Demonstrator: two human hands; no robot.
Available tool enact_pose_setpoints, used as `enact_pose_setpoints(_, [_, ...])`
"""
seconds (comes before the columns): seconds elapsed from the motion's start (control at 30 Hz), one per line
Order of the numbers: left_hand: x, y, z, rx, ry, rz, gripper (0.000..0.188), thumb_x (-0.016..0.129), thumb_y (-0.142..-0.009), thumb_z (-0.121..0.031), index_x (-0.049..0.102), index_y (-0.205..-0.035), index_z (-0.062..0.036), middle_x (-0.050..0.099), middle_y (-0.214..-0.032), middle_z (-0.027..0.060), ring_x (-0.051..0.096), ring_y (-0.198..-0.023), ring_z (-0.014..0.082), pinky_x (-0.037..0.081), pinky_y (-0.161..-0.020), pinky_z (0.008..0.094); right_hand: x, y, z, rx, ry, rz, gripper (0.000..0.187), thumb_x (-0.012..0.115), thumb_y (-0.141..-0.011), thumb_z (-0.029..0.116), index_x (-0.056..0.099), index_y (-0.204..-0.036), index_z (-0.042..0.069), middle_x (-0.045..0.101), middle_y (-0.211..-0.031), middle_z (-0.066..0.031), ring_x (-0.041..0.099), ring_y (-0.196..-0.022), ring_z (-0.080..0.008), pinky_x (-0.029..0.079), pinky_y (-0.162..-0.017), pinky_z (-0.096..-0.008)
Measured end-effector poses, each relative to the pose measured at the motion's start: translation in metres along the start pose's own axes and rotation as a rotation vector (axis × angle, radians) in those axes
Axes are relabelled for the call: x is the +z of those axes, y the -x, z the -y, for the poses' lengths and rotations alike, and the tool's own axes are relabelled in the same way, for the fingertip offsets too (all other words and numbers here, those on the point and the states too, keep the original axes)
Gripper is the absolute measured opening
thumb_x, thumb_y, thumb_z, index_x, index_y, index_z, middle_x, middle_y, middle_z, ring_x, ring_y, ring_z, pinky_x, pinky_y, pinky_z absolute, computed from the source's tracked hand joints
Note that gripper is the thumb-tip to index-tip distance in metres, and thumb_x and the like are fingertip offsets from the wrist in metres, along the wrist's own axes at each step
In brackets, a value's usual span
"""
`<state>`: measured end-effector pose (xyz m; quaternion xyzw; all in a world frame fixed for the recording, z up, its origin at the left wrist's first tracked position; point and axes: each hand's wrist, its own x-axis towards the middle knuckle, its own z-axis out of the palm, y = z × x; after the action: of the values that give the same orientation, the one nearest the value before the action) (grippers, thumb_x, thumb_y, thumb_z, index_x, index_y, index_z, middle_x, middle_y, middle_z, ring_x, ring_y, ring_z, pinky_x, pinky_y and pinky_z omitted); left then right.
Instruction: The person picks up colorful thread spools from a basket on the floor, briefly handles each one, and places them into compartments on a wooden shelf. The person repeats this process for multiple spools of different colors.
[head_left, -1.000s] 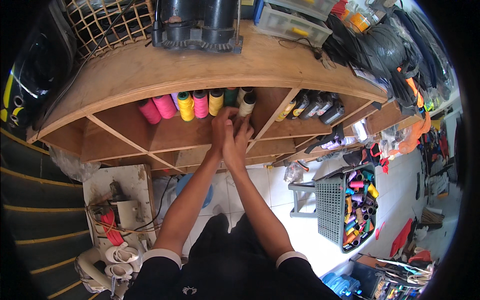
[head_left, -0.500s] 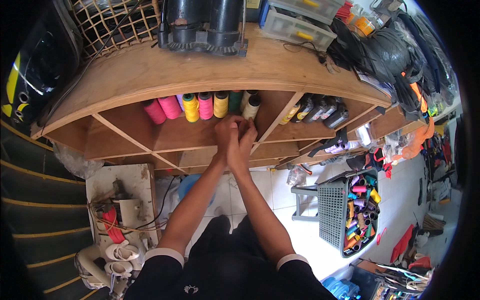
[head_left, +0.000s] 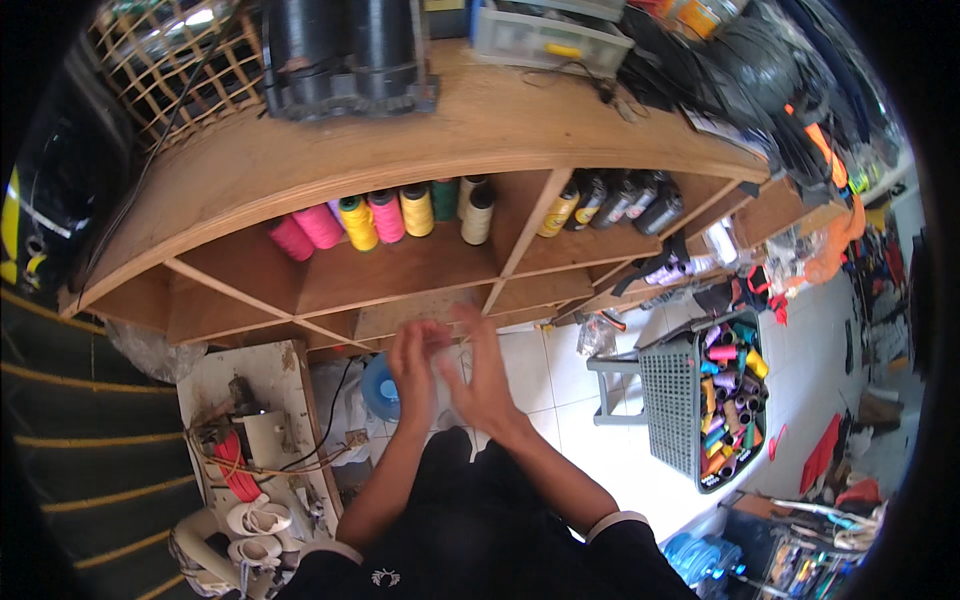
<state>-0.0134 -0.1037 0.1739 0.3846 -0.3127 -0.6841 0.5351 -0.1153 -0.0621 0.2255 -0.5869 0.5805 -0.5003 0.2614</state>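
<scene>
My left hand (head_left: 413,365) and my right hand (head_left: 482,375) are close together in front of the wooden shelf (head_left: 400,284), below its upper compartments. Both look empty, with fingers stretched out and blurred by motion. Beyond them, a row of thread spools stands in an upper compartment. It includes pink spools (head_left: 318,228), a yellow spool (head_left: 358,224), another yellow spool (head_left: 417,210), a dark green spool (head_left: 444,200) and a cream spool (head_left: 478,216) at the right end. Neither hand touches a spool.
Several dark bottles (head_left: 617,203) fill the compartment to the right. A grey basket (head_left: 672,415) of mixed spools stands at the right beside a grey stool (head_left: 612,390). A sewing machine table (head_left: 275,385) is at the left, near a blue container (head_left: 380,390).
Both hands have drawn back from the cream spool toward my body and come apart. The cream spool stays standing at the row's right end. My view has shifted slightly.
</scene>
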Motion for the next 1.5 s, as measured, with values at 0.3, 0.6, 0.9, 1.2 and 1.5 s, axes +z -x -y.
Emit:
enact_pose_setpoints(0.3, [0.0,0.079,0.075,-0.719,0.545,0.259,0.079,0.026,-0.097,-0.064,0.023,-0.15,-0.0051,0.023,-0.156,0.0144,0.022,-0.144,0.0289,0.017,-0.118,0.0439,-0.019,0.107,-0.078,0.143,0.228,0.401,0.061,0.04,-0.099,0.039,0.031,-0.145,0.001,0.026,-0.15,-0.0278,0.023,-0.141,-0.0434,0.016,-0.115,-0.0536])
enact_pose_setpoints(0.6, [0.106,0.103,0.098,0.011,-0.645,0.929,0.083,0.018,-0.097,-0.063,0.014,-0.152,-0.0018,0.008,-0.16,0.0187,0.007,-0.148,0.0344,0.005,-0.117,0.0476,-0.101,0.145,-0.146,1.16,-1.648,-0.175,0.086,0.045,-0.087,0.071,0.038,-0.143,0.006,0.039,-0.146,-0.0171,0.035,-0.136,-0.0323,0.027,-0.11,-0.0507])
enact_pose_setpoints(0.9, [0.133,0.134,0.222,0.177,-1.444,1.291,0.062,0.041,-0.098,-0.037,0.028,-0.149,-0.0037,0.019,-0.154,0.0283,0.017,-0.143,0.0446,0.015,-0.114,0.0539,-0.248,0.214,-0.18,1.099,-1.617,-0.492,0.067,0.051,-0.088,0.064,0.052,-0.124,0.007,0.055,-0.122,-0.0099,0.053,-0.111,-0.0209,0.041,-0.094,-0.0396])
enact_pose_setpoints(1.2, [-0.068,0.126,0.324,-0.937,-1.414,0.729,0.055,0.053,-0.096,-0.033,0.045,-0.139,-0.0004,0.045,-0.142,0.0214,0.047,-0.129,0.0337,0.039,-0.104,0.0417,-0.413,0.307,-0.273,0.715,-0.059,-0.918,0.011,0.06,-0.088,0.009,0.065,-0.097,0.005,0.066,-0.094,-0.0062,0.063,-0.088,-0.0169,0.049,-0.08,-0.0305])
enact_pose_setpoints(1.5, [-0.153,0.129,0.328,-1.062,-1.273,0.167,0.05,0.051,-0.097,-0.032,0.048,-0.137,-0.0027,0.056,-0.133,0.0145,0.054,-0.12,0.0273,0.041,-0.1,0.0384,-0.549,0.351,-0.285,0.963,0.9,-1.287,0.055,0.074,-0.076,0.018,0.052,-0.126,0.011,0.049,-0.123,-0.0202,0.048,-0.11,-0.0403,0.039,-0.095,-0.0512])
